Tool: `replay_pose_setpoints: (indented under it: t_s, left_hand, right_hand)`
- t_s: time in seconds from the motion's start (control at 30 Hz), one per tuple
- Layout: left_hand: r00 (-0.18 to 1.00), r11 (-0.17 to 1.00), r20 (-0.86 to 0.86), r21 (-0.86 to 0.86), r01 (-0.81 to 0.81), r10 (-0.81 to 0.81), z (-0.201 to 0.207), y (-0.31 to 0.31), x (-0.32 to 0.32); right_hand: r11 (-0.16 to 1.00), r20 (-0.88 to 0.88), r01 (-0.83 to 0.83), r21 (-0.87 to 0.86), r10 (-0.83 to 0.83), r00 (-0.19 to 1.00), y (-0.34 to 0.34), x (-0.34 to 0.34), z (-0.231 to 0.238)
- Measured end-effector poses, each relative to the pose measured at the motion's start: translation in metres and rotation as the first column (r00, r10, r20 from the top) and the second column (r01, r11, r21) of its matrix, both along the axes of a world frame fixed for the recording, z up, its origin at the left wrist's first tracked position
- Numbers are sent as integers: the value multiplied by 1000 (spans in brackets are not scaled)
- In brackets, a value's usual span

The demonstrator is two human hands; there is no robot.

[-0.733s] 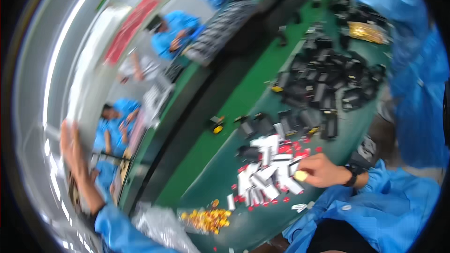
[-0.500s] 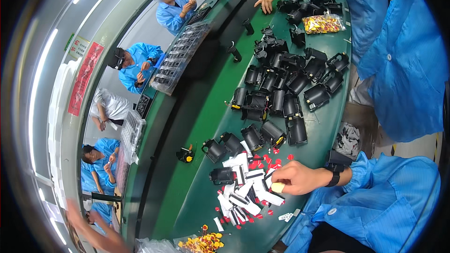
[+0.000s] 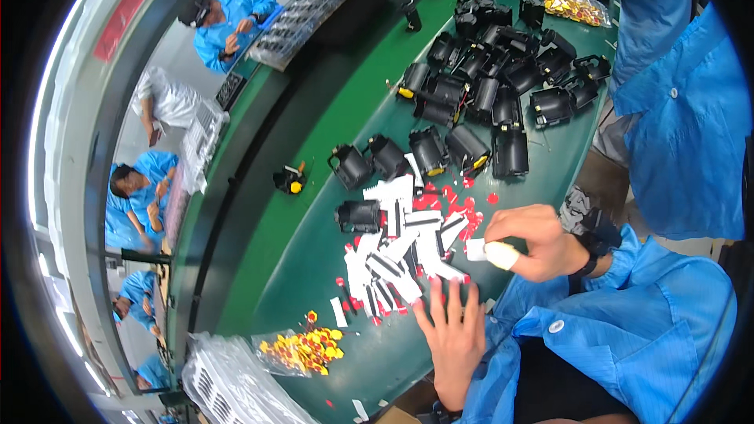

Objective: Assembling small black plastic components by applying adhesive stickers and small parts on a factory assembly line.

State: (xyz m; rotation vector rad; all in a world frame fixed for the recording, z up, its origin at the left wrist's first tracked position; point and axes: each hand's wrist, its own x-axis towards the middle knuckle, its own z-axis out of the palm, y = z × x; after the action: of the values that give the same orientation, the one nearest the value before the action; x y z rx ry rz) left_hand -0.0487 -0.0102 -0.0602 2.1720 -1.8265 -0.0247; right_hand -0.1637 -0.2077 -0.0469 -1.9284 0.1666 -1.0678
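Observation:
My right hand [image 3: 536, 242] is pinched on a small white piece [image 3: 476, 250] at the near right of the heap. A pale yellow cover, like a finger cot, shows on one of its fingertips. Fingers spread, my left hand [image 3: 453, 331] lies at the near edge of the white strips [image 3: 402, 245], its fingertips at their border. Many of these strips carry black bars. Red bits [image 3: 471, 220] are scattered among and around them. A black cylindrical housing [image 3: 360, 217] lies against the left side of the heap.
Black housings [image 3: 487, 102] crowd the far part of the green table, with a bag of yellow and red pieces [image 3: 576, 8]. Another such pile [image 3: 305, 348] sits near left, beside clear plastic wrapping [image 3: 236, 381]. A co-worker's blue sleeve [image 3: 652, 55] is at right; others work across the line.
My left hand has come from the far lower left to the strips. The right hand now shows a white piece in its pinch. The whole view has shifted, with the table appearing higher.

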Motion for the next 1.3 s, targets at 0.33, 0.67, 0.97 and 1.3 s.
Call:
replay_pose_setpoints:
  t_s: [0.33, 0.67, 0.97, 1.3]
  left_hand:
    - [995, 972, 39, -221, -81, 92, 9, 16, 20]
    - [988, 986, 28, -66, 155, -153, 3, 18, 33]
    - [999, 930, -26, -367, -29, 21, 67, 17, 108]
    - [758, 738, -164, -174, -652, 632, 85, 116, 191]
  right_hand:
    - [771, -207, -184, -610, 69, 976, -42, 21, 66]
    - [364, -638, -525, -770, -397, 660, -105, 116, 55]
    - [487, -444, -379, -787, -19, 896, -56, 123, 108]
    - [765, -632, -548, -338, 247, 734, -52, 50, 82]
